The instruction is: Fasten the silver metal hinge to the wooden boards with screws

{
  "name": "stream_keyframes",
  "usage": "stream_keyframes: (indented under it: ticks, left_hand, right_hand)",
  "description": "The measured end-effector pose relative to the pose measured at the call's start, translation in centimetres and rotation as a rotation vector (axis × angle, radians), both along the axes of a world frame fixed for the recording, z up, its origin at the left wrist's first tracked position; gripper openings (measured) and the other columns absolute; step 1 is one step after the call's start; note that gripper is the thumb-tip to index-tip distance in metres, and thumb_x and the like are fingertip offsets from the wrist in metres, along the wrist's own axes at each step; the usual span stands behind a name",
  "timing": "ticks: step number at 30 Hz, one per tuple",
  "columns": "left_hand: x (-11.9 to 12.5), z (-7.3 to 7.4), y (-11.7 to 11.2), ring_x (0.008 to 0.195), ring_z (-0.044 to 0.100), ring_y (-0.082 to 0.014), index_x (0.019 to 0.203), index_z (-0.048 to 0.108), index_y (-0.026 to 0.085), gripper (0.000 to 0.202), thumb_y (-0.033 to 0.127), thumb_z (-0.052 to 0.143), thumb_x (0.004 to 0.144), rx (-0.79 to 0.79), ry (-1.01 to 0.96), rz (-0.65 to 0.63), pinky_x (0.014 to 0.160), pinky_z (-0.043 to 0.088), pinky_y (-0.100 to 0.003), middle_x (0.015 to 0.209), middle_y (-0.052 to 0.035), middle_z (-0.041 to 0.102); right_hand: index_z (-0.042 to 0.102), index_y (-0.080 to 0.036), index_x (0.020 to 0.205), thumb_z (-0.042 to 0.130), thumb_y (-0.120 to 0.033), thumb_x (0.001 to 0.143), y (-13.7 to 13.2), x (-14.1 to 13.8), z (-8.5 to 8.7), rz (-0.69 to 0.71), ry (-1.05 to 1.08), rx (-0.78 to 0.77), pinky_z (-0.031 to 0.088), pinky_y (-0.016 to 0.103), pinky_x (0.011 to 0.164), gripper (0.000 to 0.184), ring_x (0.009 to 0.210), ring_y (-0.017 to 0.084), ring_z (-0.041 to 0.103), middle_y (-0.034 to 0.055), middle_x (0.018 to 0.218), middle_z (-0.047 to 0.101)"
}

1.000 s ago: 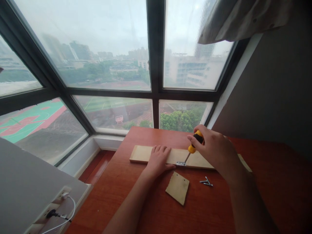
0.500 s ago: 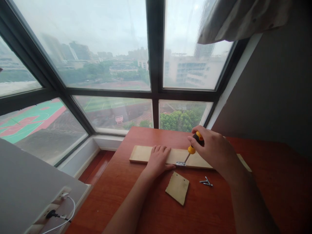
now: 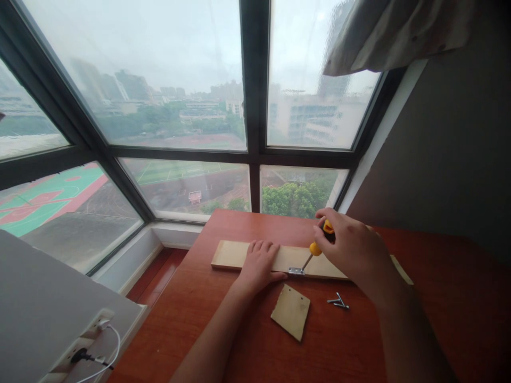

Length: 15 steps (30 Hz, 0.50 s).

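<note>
A long pale wooden board (image 3: 229, 254) lies flat across the table, partly hidden behind my right forearm. My left hand (image 3: 259, 263) spans the board and holds it down, fingers over the top and thumb along the near edge. On that near edge sits a small metal hinge (image 3: 296, 271). My right hand (image 3: 353, 244) is closed round the yellow and black handle of a screwdriver (image 3: 315, 249). The screwdriver is tilted, its tip at the right end of the hinge. Closer to me lie a small wooden piece (image 3: 290, 314) with two holes and several loose screws (image 3: 338, 302).
The red-brown table (image 3: 191, 330) stands against large windows (image 3: 175, 80). A curtain (image 3: 395, 37) hangs at the upper right beside a dark wall (image 3: 451, 143). At the lower left, plugs and cords (image 3: 90, 356) stick out from a white wall.
My right hand has turned slightly round the screwdriver handle, while the tip stays at the hinge. My left hand stays on the board. The whole view has shifted very slightly.
</note>
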<state>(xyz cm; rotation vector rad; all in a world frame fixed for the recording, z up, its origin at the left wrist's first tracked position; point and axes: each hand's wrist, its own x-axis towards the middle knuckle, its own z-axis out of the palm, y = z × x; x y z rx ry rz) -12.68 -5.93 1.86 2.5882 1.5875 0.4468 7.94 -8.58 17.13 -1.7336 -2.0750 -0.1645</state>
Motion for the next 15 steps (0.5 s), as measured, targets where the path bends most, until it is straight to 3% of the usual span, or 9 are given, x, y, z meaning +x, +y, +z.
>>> stream_keyframes:
  ticks: [5, 10, 12, 15]
  left_hand:
    - [0.04, 0.18, -0.14, 0.114, 0.047, -0.0307, 0.129, 0.046, 0.025, 0.079, 0.061, 0.073, 0.064, -0.007, -0.008, 0.005, 0.103, 0.029, -0.044, 0.123, -0.0097, 0.054]
    - [0.07, 0.28, -0.19, 0.116, 0.047, -0.0313, 0.129, 0.047, 0.026, 0.077, 0.061, 0.072, 0.066, -0.023, -0.012, 0.014, 0.104, 0.028, -0.045, 0.124, -0.01, 0.054]
    - [0.05, 0.25, -0.16, 0.116, 0.047, -0.0313, 0.129, 0.047, 0.026, 0.077, 0.061, 0.072, 0.065, -0.023, -0.011, 0.012, 0.105, 0.027, -0.046, 0.124, -0.01, 0.054]
    - [0.01, 0.21, -0.13, 0.116, 0.047, -0.0313, 0.129, 0.047, 0.026, 0.078, 0.062, 0.072, 0.065, -0.016, -0.008, 0.011, 0.104, 0.028, -0.045, 0.124, -0.0102, 0.054]
  right_hand:
    - [0.053, -0.028, 0.116, 0.051, -0.026, 0.08, -0.55, 0.09, 0.38, 0.156, 0.074, -0.041, 0.043, 0.031, 0.07, 0.036, 0.097, 0.022, 0.064, 0.0025, 0.116, 0.066]
    - [0.058, -0.026, 0.107, 0.05, -0.047, 0.086, -0.26, -0.12, 0.2, -0.016, -0.013, 0.008, 0.038, 0.032, 0.056, 0.031, 0.078, 0.025, 0.065, 0.0053, 0.096, 0.071]
    - [0.059, -0.026, 0.104, 0.049, -0.046, 0.087, -0.11, -0.11, 0.08, -0.051, -0.03, 0.006, 0.037, 0.032, 0.054, 0.028, 0.071, 0.024, 0.065, 0.0044, 0.09, 0.071]
    - [0.057, -0.027, 0.108, 0.05, -0.033, 0.084, -0.15, 0.01, -0.01, 0.052, 0.014, -0.018, 0.041, 0.032, 0.061, 0.025, 0.081, 0.023, 0.065, 0.0033, 0.1, 0.07]
